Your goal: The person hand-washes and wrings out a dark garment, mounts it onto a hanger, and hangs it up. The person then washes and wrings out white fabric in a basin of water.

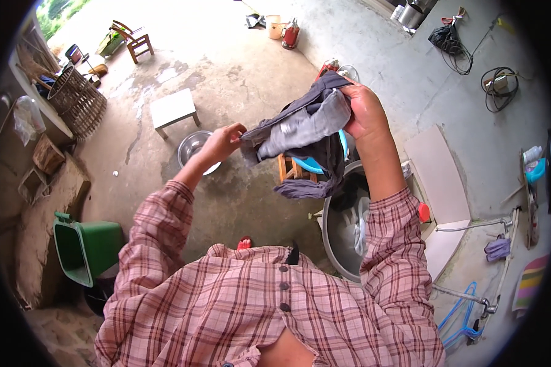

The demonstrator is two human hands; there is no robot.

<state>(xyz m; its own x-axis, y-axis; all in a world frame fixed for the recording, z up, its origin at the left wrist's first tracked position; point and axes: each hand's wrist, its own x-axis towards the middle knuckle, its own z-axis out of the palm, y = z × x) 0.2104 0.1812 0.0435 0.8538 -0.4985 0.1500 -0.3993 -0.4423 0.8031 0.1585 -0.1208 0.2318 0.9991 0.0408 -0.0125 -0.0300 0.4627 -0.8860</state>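
Observation:
A dark grey garment (303, 130) is stretched between my two hands, its lighter grey inner side partly showing. My left hand (222, 142) pinches one edge of it. My right hand (365, 108) grips the opposite upper end, and a loose part hangs down in the middle. Beneath the cloth a light blue basin (310, 166) shows on a wooden stool (288, 169). A large metal tub (329, 243) with dark and pale cloth inside stands below my right forearm, which hides part of it.
A steel basin (182, 153) sits on the floor beside a small white-topped table (172, 108). A green bin (101, 243) stands at lower left, a woven basket (85, 108) at upper left. Wall taps (489, 307) and blue hangers (457, 312) are at the right.

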